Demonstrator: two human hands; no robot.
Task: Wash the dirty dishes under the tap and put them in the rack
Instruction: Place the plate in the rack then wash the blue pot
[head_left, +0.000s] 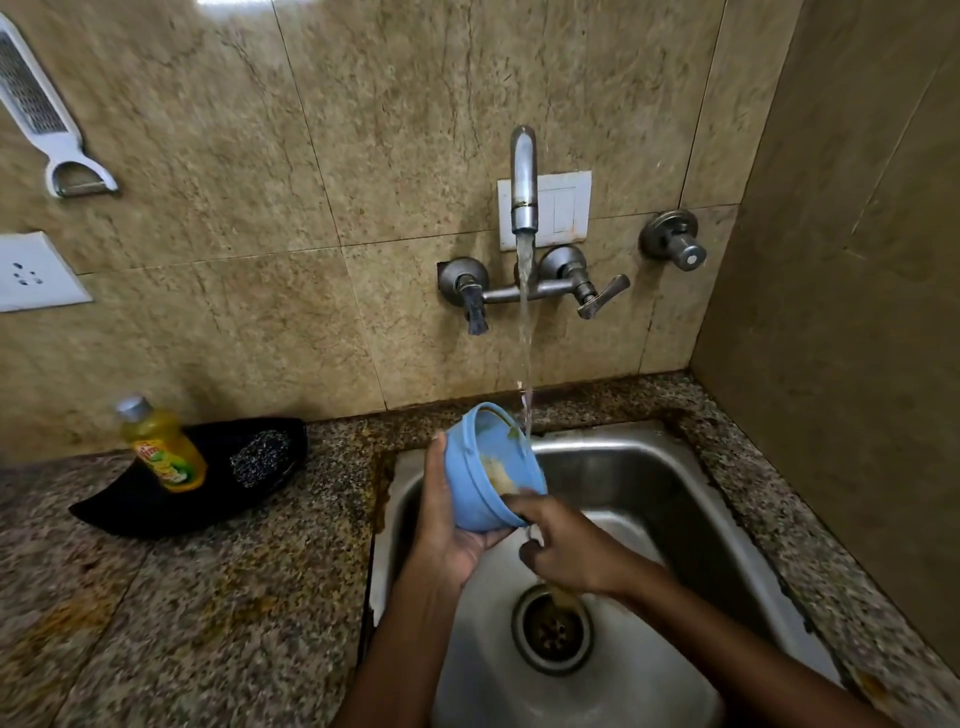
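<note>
Both my forearms reach over the steel sink; my left hand cups the pale blue bowl, soiled with yellowish residue inside, mouth tipped toward three o'clock beneath the tap stream. My right hand fingers clasp its lower rim.

The light is soft and rather dim, and it comes from above; a small white glare sits at the top edge on the wall tiles. The steel sink shows pale reflections. The right wall is in shadow. Straight lines bend near the edges from the wide lens, and the worktop looks slightly blurred at its left side.
</note>
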